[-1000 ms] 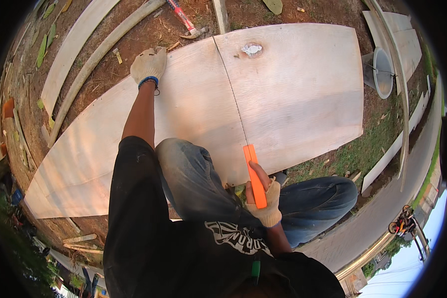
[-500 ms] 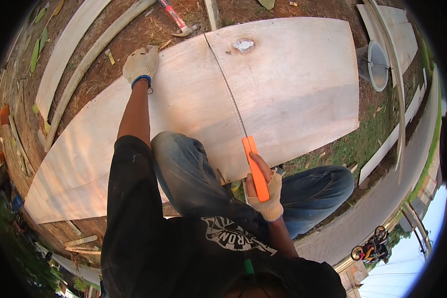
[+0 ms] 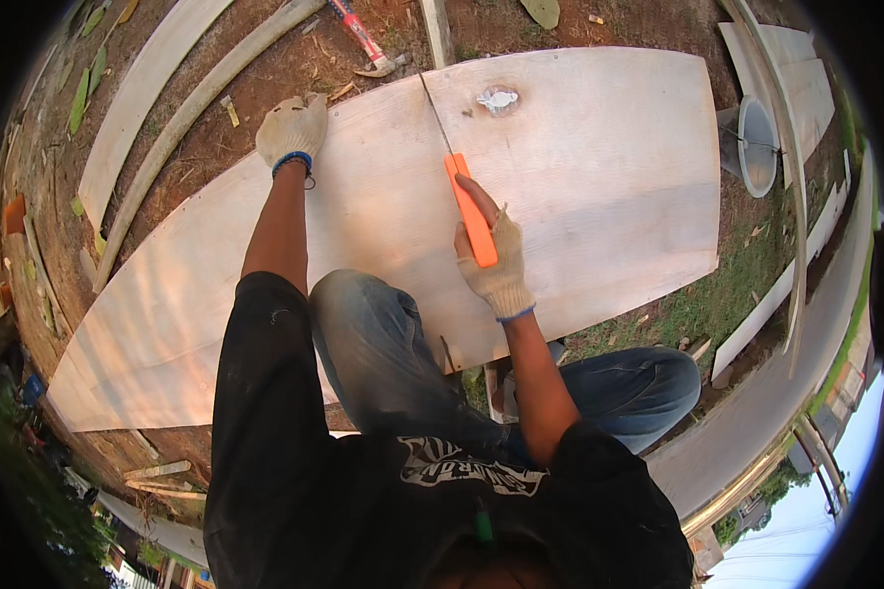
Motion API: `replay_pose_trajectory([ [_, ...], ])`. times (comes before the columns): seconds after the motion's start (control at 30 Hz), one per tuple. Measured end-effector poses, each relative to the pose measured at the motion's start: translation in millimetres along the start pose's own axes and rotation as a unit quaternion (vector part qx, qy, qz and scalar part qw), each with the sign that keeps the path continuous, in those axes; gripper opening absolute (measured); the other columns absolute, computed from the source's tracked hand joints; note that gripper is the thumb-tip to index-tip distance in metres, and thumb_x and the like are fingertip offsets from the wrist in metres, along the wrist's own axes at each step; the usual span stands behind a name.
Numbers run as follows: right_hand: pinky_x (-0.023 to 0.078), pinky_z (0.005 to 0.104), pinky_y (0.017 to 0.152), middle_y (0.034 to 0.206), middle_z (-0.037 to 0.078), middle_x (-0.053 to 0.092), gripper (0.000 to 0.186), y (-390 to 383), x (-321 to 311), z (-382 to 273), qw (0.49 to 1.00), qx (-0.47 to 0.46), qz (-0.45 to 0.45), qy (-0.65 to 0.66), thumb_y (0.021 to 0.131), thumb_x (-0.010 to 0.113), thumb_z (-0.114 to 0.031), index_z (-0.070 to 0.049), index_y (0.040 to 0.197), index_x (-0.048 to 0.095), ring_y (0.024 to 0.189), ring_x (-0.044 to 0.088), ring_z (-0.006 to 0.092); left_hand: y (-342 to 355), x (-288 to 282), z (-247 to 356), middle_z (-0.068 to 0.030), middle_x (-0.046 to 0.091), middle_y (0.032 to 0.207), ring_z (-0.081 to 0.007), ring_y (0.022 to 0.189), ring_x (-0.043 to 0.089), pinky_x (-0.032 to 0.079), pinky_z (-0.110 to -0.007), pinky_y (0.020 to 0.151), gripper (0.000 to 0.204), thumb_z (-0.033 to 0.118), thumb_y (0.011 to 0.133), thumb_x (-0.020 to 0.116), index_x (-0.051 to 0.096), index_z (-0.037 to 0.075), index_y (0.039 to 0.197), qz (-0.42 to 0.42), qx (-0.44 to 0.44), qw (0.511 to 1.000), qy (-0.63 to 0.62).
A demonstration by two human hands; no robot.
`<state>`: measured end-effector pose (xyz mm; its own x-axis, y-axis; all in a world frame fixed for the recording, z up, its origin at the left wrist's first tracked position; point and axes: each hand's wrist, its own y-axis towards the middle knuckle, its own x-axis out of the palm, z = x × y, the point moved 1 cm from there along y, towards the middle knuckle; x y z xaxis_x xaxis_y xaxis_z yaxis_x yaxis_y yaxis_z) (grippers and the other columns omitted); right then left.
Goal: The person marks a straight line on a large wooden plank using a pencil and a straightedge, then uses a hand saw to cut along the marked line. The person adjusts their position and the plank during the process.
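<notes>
A wide, pale plywood sheet (image 3: 599, 177) with one curved side lies across the ground before me. My right hand (image 3: 501, 257), in a fingerless knit glove, is closed around the orange handle of a handsaw (image 3: 473, 211). The saw's thin dark blade runs from the handle up to the sheet's far edge; how deep it sits in the wood I cannot tell. On the far edge, left of the blade, my gloved left hand (image 3: 295, 133) grips the sheet, with its fingertips hidden over the edge. My bent left knee rests against the sheet's near part.
A hammer (image 3: 365, 41) with a red handle lies beyond the far edge, beside a wooden batten (image 3: 436, 31). Long curved strips (image 3: 152, 103) lie at the left. A grey bucket (image 3: 757, 147) and further boards (image 3: 791, 83) are at the right. White patching (image 3: 498, 99) marks the sheet.
My right hand has pushed the saw away from me, up the sheet, so less blade shows between handle and far edge. My left hand keeps its place on the edge.
</notes>
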<state>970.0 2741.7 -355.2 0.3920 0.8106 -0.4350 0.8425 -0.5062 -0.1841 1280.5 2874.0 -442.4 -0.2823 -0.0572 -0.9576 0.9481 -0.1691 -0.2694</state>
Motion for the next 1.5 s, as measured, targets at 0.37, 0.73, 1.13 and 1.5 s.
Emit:
replay_pose_trajectory([
  [0.37,0.056,0.0391,0.087,0.129,0.024,0.068,0.056,-108,-27,-41,0.998,0.025,-0.020,-0.045,0.092,0.053,0.004,-0.004,0.147,0.053,0.098,0.074,0.0266,-3,-20,-4,-0.0197,0.073,0.121,-0.0380,0.113,0.070,0.054,-0.047,0.099,0.060,0.054,0.096,0.042,0.077,0.010,0.118,-0.022,-0.010,1.000,0.017],
  [0.73,0.053,0.0350,0.075,0.126,0.017,0.069,0.057,-156,-40,-61,0.997,-0.003,0.010,-0.072,0.089,0.054,0.005,-0.004,0.146,0.055,0.077,0.063,0.0203,-7,-15,-5,-0.0195,0.073,0.120,-0.0381,0.114,0.069,0.053,-0.046,0.100,0.060,0.052,0.095,0.040,0.077,0.009,0.117,0.003,0.004,1.000,0.004],
  [1.13,0.055,0.0353,0.091,0.129,0.020,0.069,0.057,-122,-34,-39,0.999,-0.011,-0.005,-0.048,0.089,0.056,0.002,0.001,0.146,0.054,0.103,0.071,0.0286,-1,-8,-6,-0.0207,0.072,0.122,-0.0379,0.117,0.068,0.053,-0.046,0.100,0.062,0.052,0.095,0.040,0.076,0.009,0.119,-0.008,-0.011,1.000,-0.002],
  [1.5,0.053,0.0343,0.079,0.093,0.014,0.070,0.064,-148,-79,-48,0.998,0.041,-0.044,0.008,0.091,0.062,-0.005,-0.004,0.153,0.047,0.069,0.061,0.0171,-16,-8,-11,-0.0204,0.063,0.140,-0.0334,0.135,0.056,0.038,-0.049,0.114,0.064,0.053,0.103,0.036,0.060,0.008,0.141,0.076,0.076,0.993,0.043],
])
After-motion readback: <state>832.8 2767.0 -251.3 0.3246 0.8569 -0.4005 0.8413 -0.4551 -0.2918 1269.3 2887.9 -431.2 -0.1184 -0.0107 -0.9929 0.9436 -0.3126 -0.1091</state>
